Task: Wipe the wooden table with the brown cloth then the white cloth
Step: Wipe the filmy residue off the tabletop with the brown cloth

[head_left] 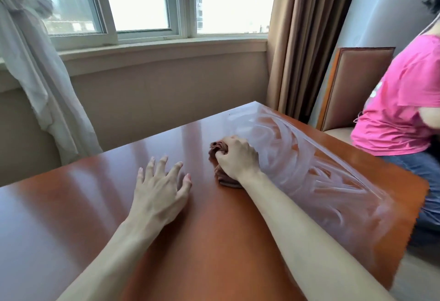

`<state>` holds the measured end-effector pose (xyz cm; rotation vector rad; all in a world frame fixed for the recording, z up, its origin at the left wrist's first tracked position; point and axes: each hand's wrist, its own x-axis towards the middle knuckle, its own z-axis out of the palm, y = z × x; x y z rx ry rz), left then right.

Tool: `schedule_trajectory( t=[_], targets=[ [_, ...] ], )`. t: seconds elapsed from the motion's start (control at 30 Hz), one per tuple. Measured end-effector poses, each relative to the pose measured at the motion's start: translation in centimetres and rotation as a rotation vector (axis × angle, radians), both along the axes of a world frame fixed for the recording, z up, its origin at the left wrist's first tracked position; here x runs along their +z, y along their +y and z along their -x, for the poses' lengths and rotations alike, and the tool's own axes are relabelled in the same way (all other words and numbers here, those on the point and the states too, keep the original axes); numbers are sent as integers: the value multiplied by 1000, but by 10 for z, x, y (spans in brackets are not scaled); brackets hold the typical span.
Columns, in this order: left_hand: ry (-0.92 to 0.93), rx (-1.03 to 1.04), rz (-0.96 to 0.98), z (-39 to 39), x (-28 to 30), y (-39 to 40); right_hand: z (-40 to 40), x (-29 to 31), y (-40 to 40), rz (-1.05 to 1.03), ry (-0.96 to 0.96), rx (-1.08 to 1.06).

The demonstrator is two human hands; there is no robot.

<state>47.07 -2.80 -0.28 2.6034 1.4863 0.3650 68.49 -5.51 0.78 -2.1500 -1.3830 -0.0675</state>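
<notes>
Head view: brown cloth (pixel 220 157) bunched under right hand (pixel 237 157), fingers curled round it, pressed to table (pixel 71 217) mid-surface; left hand (pixel 159 188) splayed, fingers straight, holding nothing. Wet streaks (pixel 309 157) across right side only, left side apparently still unwiped. White cloth unseen, that pass still ahead.

Bunched brown cloth (pixel 220 162) on glossy, smear-streaked wooden table (pixel 71 205).

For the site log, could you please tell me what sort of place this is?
Probably a hotel room or a home sitting corner: a glossy reddish-brown wooden table stands by a wide white-framed window with heavy tan curtains and a padded wood-framed chair.
</notes>
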Motion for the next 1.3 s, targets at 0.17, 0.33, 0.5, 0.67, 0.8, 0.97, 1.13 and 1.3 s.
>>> schedule_trajectory(
  t=[0.17, 0.33, 0.5, 0.67, 0.8, 0.97, 1.13, 1.3],
  targets=[
    [-23, 48, 63, -19, -11, 51, -51, 1, 90, 27, 11, -11],
    [-4, 94, 19, -24, -23, 54, -100, 5, 168, 46, -11, -19],
    [-13, 105, 3, -25, -23, 55, -119, 1, 201, 74, -33, -17],
    [-3, 112, 45, -25, -17, 53, -91, -4, 153, 29, -47, 24],
    [17, 98, 59, -25, -16, 53, -55, -2, 83, 74, -57, 82],
    [23, 78, 77, -23, -12, 55, -6, 1, -11, 54, -59, 115],
    [15, 63, 82, -20, -12, 51, 27, -2, -70, -2, -110, 159],
    [4, 50, 63, -20, -15, 50, -3, -1, -18, -10, 9, 88]
  ],
)
